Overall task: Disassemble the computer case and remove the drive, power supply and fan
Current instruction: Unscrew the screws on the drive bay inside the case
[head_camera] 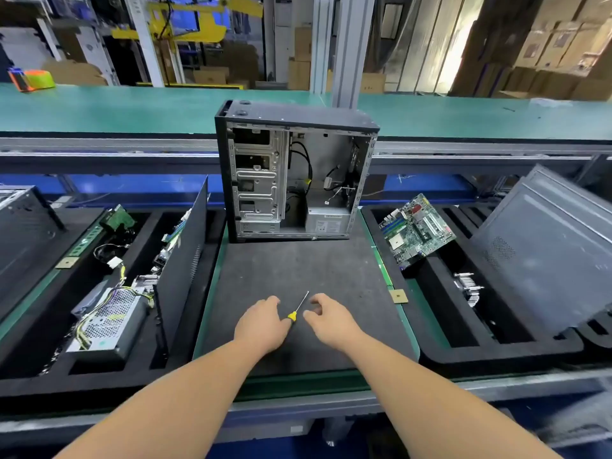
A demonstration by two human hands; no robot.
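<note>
Screwdriver (297,309) lies shaft pointing away toward case (294,173); left hand (263,323) pinches its handle, right hand (326,321) fingers loosely curled beside.

The black computer case (294,173) stands upright, side open, power supply (328,220) at its bottom.

A dark foam mat (308,270) covers the table (298,405). The open computer case (294,170) stands upright at its far edge; a yellow-handled screwdriver (297,309) lies near the front edge.
</note>
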